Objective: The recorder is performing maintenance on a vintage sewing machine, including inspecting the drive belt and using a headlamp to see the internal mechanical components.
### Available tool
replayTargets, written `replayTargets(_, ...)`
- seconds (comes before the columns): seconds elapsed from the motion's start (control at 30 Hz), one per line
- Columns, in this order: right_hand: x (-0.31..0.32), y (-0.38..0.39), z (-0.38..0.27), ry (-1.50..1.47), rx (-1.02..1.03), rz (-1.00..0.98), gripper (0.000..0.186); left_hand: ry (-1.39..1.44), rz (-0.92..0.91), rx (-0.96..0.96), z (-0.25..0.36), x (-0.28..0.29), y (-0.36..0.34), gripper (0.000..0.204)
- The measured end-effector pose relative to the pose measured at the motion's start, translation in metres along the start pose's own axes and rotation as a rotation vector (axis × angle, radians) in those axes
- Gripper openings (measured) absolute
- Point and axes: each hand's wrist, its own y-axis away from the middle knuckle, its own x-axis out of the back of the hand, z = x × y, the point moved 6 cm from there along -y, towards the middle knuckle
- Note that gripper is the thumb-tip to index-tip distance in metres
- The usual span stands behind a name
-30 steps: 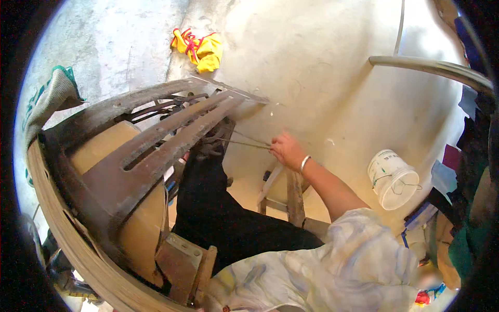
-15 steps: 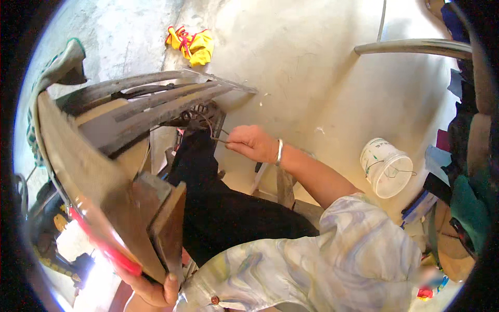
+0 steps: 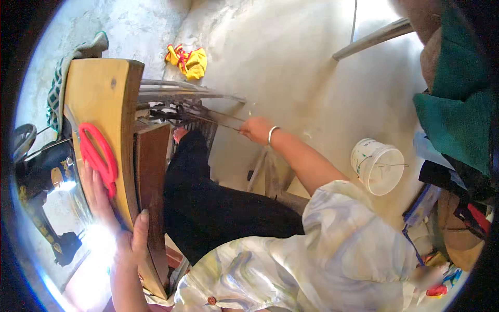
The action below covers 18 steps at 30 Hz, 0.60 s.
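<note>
My left hand (image 3: 115, 210) lies on the wooden sewing-machine table (image 3: 101, 78), fingers stretched flat on its top and thumb over the front edge. Red-handled scissors (image 3: 99, 156) rest on the tabletop beside those fingers. To the left stands a black sewing machine (image 3: 44, 192) with gold decoration, partly lost in glare. My right hand (image 3: 257, 130), with a silver bangle at the wrist, reaches out past the table and pinches a thin brown cord (image 3: 224, 115). The cord stretches taut toward the dark metal stand under the table, where its other end is hidden.
A bundle of yellow cloth (image 3: 189, 62) with red trim lies on the floor by the wall. To the right are a white bucket (image 3: 383, 169), a metal pole (image 3: 371, 39) and hanging dark green cloth (image 3: 460, 119). Patterned cloth (image 3: 56, 99) hangs at the table's far end.
My right hand has moved right and slightly up, drawing the cord out longer. My left hand has slid farther up the tabletop to the scissors. The view has shifted, showing the table more clearly.
</note>
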Motion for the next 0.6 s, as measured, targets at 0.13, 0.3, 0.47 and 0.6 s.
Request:
replayTargets(0.13,-0.013,-0.009,-0.002,0.055,0.021,-0.050,0.019,-0.042,-0.008,0.006,0.001,-0.002,-0.003,0.076)
replayTargets(0.3,-0.037,-0.032,-0.006,-0.006,0.016,-0.067,0.022,-0.059,-0.018,-0.018,0.002,-0.001,-0.003,0.076)
replayTargets(0.47,-0.029,-0.058,0.009,-0.281,-0.421,0.155,0.030,-0.081,-0.098,-0.042,-0.002,-0.001,-0.001,0.078)
replayTargets(0.6,-0.053,-0.082,0.013,-0.448,-0.662,-0.068,0.036,-0.039,-0.185,0.070,-0.013,-0.002,0.014,0.082)
